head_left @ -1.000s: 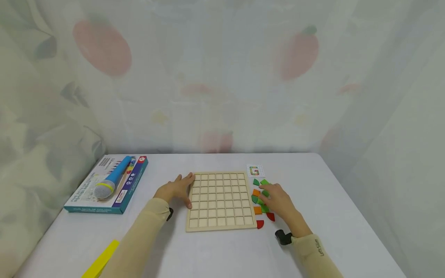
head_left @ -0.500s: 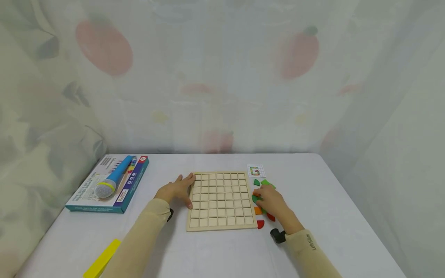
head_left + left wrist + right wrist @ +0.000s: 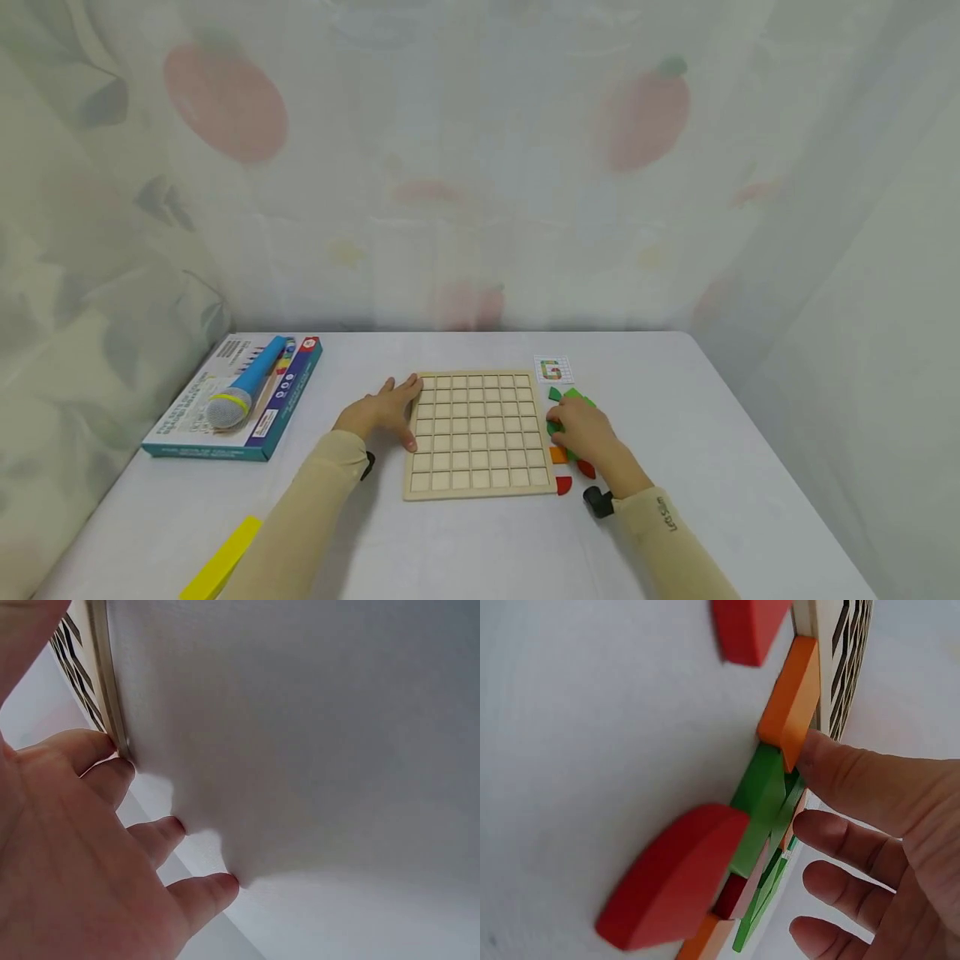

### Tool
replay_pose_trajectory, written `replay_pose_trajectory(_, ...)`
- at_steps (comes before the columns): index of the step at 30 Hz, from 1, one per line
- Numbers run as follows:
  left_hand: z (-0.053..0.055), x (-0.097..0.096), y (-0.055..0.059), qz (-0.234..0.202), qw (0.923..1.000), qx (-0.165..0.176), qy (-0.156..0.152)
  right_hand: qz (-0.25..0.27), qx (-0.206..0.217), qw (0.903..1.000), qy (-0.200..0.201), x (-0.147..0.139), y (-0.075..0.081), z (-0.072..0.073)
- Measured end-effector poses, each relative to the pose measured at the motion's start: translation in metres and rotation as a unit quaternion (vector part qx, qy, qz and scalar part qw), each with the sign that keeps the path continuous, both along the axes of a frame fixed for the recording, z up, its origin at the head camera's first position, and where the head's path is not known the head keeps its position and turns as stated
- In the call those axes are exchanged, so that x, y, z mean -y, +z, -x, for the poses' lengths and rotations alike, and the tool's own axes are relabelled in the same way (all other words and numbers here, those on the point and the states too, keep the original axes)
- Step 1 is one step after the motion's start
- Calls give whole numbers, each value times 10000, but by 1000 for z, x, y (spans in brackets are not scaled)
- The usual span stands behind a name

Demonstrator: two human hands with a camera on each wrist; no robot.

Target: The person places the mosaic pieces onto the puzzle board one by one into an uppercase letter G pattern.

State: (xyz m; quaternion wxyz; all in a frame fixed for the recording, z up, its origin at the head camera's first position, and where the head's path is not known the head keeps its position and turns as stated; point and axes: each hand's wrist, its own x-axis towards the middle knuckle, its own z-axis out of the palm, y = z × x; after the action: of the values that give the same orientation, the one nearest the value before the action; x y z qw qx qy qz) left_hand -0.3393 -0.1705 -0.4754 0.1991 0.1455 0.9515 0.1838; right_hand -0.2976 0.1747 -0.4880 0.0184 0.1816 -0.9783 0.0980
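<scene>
A wooden grid board lies mid-table, its cells bare. My left hand rests at its left edge with fingers spread; the left wrist view shows fingertips at the board's rim and on the tablecloth. My right hand is over the coloured pieces beside the right edge. In the right wrist view the thumb and index fingertip stand apart, close to the pieces. Around them lie an orange block, a green block and a red quarter-round block. Some pieces are hidden under the hand.
A card with a coloured G pattern lies behind the pieces. At the left, a blue toy microphone lies on a flat box. A yellow strip-like object is beside my left sleeve. A printed curtain hangs behind the table.
My right hand has shifted slightly left and drawn its fingers in over the pieces, covering an orange one seen earlier. The left hand and the board keep their places.
</scene>
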Motion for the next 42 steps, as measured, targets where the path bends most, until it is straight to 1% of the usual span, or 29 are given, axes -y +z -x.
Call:
replay_pose_trajectory(5, 1, 1, -1, -18, 10000, -38, 11, 16, -87, 10000, 27, -1, 1, 2)
replay_pose_trajectory(9, 0, 3, -1, 10, 9999, -100, -10, 46, -44, 9999, -88, 0, 1, 3)
replay_pose_trajectory(13, -1, 5, 2, -18, 9999, -110, 11, 250, -32, 9994, -254, 2, 5, 4)
replay_pose_trajectory(15, -1, 6, 2, -24, 9999, -117, 18, 361, -112, 9989, -275, 4, 8, 5)
replay_pose_trajectory(22, 0, 5, 4, 36, 9998, -174, 30, 524, -471, 9975, -6, 15, 18, 10)
replay_pose_trajectory(26, 1, 3, 4, 22, 9997, -217, 65, 676, -548, 9961, 109, 27, 24, 12)
replay_pose_trajectory(29, 2, 2, 3, -16, 9997, -209, 88, 723, -528, 9957, 248, 40, 28, 14)
replay_pose_trajectory(37, 1, 1, 0, -14, 9998, -193, 106, 585, -438, 9959, 531, 75, 31, 22)
replay_pose_trajectory(42, -2, -1, -4, -76, 9997, -171, 159, 431, -611, 9939, 813, 92, 33, 28)
